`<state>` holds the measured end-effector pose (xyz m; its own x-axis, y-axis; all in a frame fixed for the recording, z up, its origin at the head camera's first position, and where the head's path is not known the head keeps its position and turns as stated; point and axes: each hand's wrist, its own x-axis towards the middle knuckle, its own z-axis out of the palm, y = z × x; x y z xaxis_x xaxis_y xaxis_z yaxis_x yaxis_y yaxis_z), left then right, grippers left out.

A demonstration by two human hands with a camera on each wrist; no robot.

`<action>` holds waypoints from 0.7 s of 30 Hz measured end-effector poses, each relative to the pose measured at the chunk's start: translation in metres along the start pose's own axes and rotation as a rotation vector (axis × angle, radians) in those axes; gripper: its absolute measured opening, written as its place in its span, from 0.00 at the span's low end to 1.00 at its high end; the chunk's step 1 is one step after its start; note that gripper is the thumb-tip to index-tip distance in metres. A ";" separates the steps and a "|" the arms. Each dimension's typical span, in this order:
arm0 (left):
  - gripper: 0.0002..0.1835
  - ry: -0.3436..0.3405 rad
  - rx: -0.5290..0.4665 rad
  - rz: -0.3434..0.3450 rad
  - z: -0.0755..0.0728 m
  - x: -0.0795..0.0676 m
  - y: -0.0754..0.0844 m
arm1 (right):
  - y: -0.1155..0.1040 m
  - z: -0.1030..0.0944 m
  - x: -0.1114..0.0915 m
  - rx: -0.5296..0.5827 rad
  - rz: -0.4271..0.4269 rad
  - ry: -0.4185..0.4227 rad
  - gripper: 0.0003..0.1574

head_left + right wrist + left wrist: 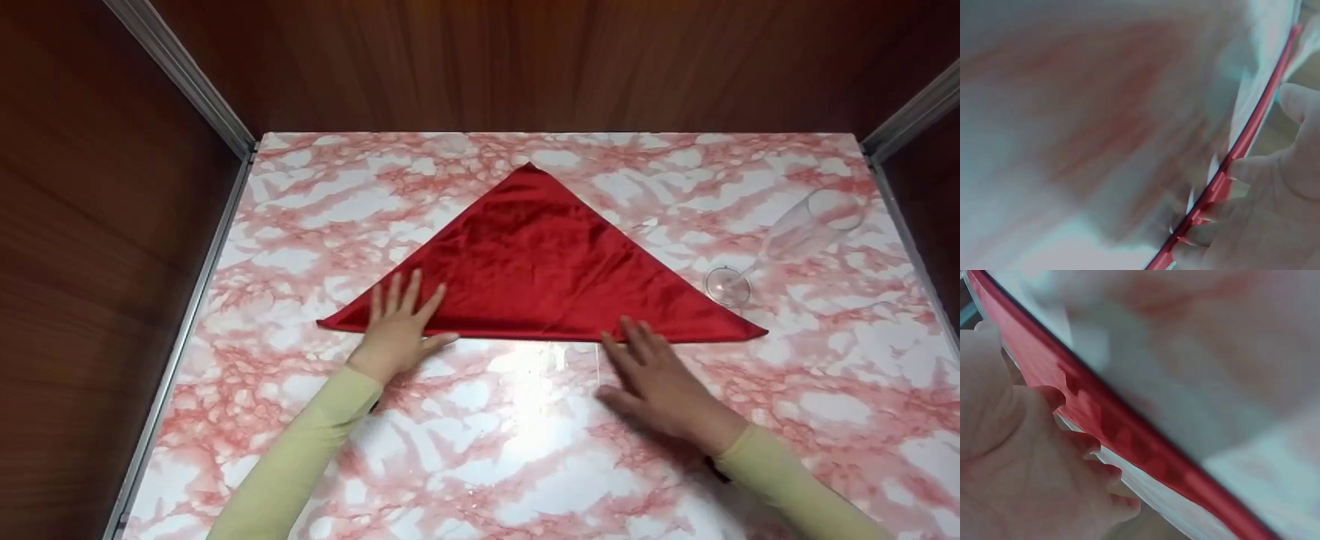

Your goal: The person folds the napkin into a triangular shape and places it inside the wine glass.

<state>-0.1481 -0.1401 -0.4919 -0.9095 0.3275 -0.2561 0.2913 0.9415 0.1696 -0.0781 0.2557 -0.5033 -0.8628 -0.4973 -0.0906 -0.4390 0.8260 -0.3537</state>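
Observation:
A shiny red cloth, folded into a triangle, lies on the table with its point away from me and its long folded edge towards me. My left hand is over the cloth's left part, fingers spread and straight, thumb out beside the near edge. Lower right, my right hand has its fingertips right at the folded edge, fingers extended. In the left wrist view the red cloth runs past the fingertips. The right wrist view has the cloth's edge just beyond the fingers. Neither hand grips anything.
A clear stemmed glass lies on its side at the right, its round foot close to the cloth's right slope. The table has a red and white marbled top. Brown wood panels with metal edging stand around its back and sides.

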 end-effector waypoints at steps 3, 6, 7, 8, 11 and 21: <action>0.43 -0.021 0.002 0.070 -0.007 0.023 0.017 | -0.018 0.003 0.016 -0.010 -0.061 -0.013 0.51; 0.41 -0.039 0.015 0.135 -0.013 0.048 0.029 | -0.036 0.006 0.036 -0.021 -0.114 -0.022 0.50; 0.40 -0.043 0.024 0.150 -0.015 0.057 0.031 | -0.042 0.007 0.042 -0.026 -0.129 -0.030 0.50; 0.39 -0.046 0.037 0.157 -0.016 0.065 0.033 | -0.048 0.008 0.049 -0.030 -0.140 -0.042 0.50; 0.37 -0.038 0.073 0.160 -0.020 0.088 0.034 | -0.067 0.010 0.068 -0.037 -0.158 -0.087 0.49; 0.31 -0.022 0.087 0.142 -0.026 0.127 0.030 | -0.107 0.015 0.105 -0.058 -0.238 -0.139 0.47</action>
<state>-0.2625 -0.0722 -0.4948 -0.8510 0.4582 -0.2568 0.4417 0.8888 0.1223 -0.1179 0.1107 -0.4891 -0.6927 -0.7077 -0.1393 -0.6424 0.6932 -0.3269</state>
